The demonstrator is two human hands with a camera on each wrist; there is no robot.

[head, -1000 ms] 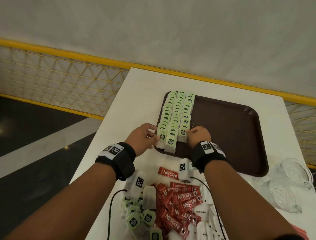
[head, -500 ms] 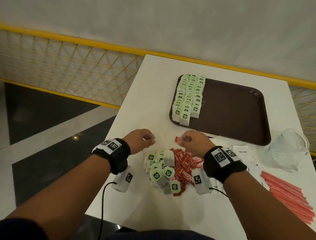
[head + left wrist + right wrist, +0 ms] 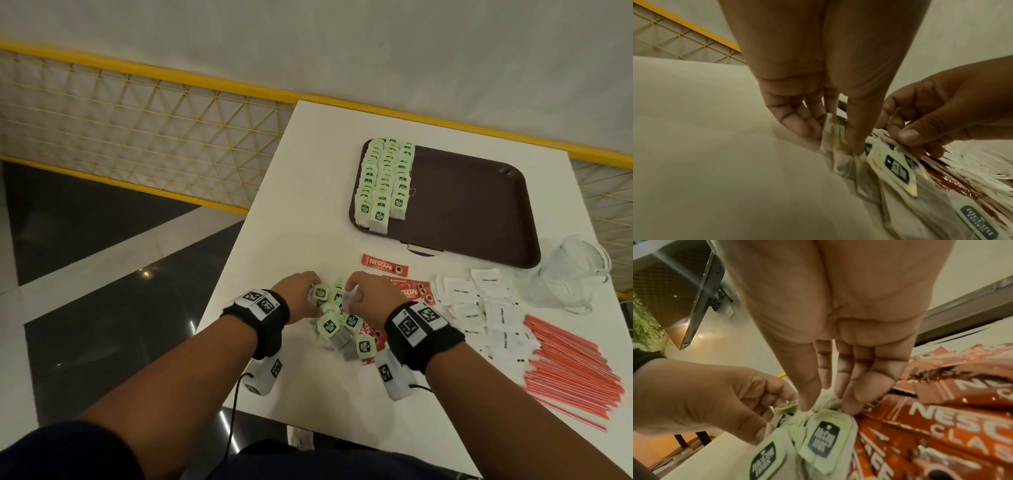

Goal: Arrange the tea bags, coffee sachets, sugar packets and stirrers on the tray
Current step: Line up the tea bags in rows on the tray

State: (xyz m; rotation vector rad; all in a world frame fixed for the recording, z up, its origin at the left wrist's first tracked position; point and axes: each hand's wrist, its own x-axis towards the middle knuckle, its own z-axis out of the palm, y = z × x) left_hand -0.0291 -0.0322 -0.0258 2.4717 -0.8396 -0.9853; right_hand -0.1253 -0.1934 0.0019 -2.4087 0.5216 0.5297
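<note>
Loose green-tagged tea bags (image 3: pixel 337 325) lie in a pile near the table's front edge. My left hand (image 3: pixel 301 298) reaches into the pile from the left. Thumb and fingers of the left hand (image 3: pixel 832 141) pinch one tea bag (image 3: pixel 835 155). From the right, my right hand (image 3: pixel 363 294) has its thumb and fingertips closed on another tea bag (image 3: pixel 828 430) at the top of the pile (image 3: pixel 827 405). Farther back, the brown tray (image 3: pixel 472 212) carries three neat rows of tea bags (image 3: pixel 383 185) along its left side.
Red coffee sachets (image 3: pixel 385 265) lie right of the pile, partly under my right hand. White sugar packets (image 3: pixel 479 308) and red stirrers (image 3: pixel 575 370) spread along the right. Clear glass cups (image 3: pixel 572 274) stand beside the tray's near right corner. The table edge is close on the left.
Both hands left the rows on the tray and came back toward me to the loose pile, where each now pinches a tea bag.
</note>
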